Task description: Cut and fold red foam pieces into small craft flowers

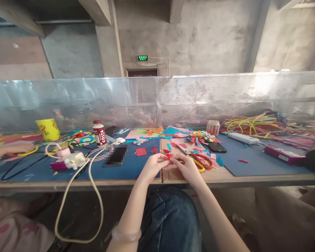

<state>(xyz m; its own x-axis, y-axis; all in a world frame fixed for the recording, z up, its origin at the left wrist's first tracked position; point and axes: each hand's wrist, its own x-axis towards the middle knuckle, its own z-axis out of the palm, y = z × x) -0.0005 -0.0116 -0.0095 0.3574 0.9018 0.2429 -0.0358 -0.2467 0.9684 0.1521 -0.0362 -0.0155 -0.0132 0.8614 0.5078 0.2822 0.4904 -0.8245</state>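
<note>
Your left hand (155, 164) and right hand (183, 166) are pinching a red paper piece (168, 155) between them, the fingertips of each grip pressing it above the table (215, 176). Orange-handled scissors (199, 155) are lying at three o'clock from it; a red square (141, 152) is resting at nine o'clock.

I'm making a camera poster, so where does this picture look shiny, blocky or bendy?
Head view: white glare shines on the perforated metal screen, brightest at right, while the red paper has none; head view: mosaic blocks cover part of the left phone; head view: the concrete pillars lean outward, probably from wide-lens stretching.
</note>
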